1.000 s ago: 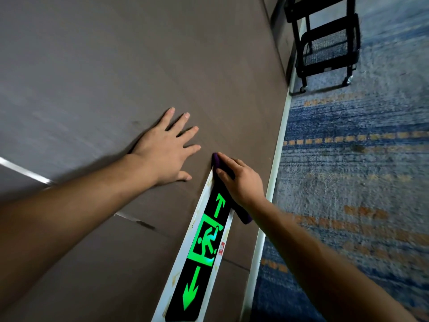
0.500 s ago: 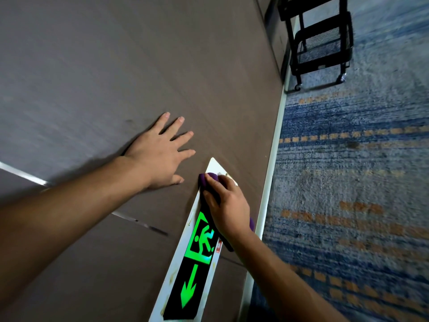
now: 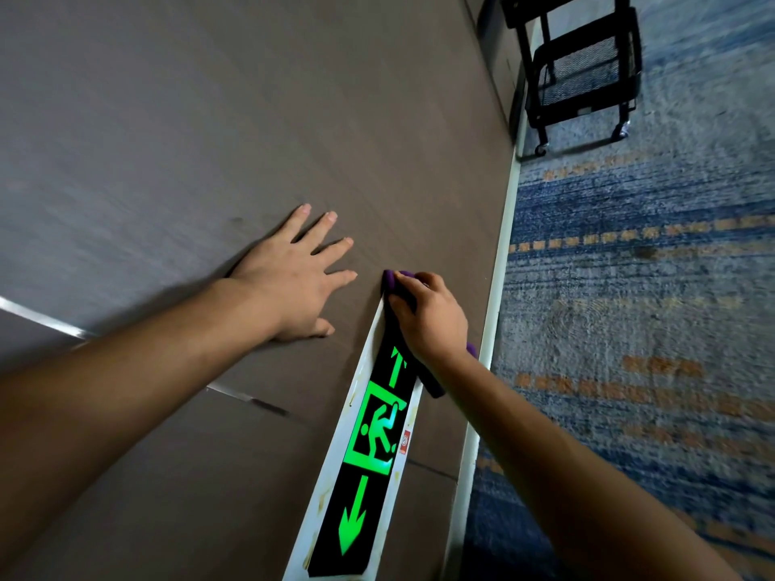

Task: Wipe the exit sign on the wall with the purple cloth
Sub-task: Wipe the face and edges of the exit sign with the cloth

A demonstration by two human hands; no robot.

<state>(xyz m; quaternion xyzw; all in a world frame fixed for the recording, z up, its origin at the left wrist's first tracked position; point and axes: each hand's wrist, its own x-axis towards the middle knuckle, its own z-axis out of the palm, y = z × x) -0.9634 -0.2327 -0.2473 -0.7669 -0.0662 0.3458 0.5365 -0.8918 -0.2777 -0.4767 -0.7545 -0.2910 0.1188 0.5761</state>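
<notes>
Commercial corridor, likely hotel or office. Evidence: low-mounted illuminated exit sign (image 3: 373, 446) on brown panelled wall (image 3: 209, 119), patterned blue-and-orange carpet (image 3: 637, 287), pale skirting (image 3: 501, 262), black wheeled cart (image 3: 583, 69) parked alongside.

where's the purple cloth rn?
Head view, centre-right: purple cloth sits under the right hand, pressed on the far end of the exit sign, beside the skirting strip.

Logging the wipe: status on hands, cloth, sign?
Left hand flat on wall, empty. Right hand presses purple cloth on exit sign far end. Nothing obstructing.
</notes>
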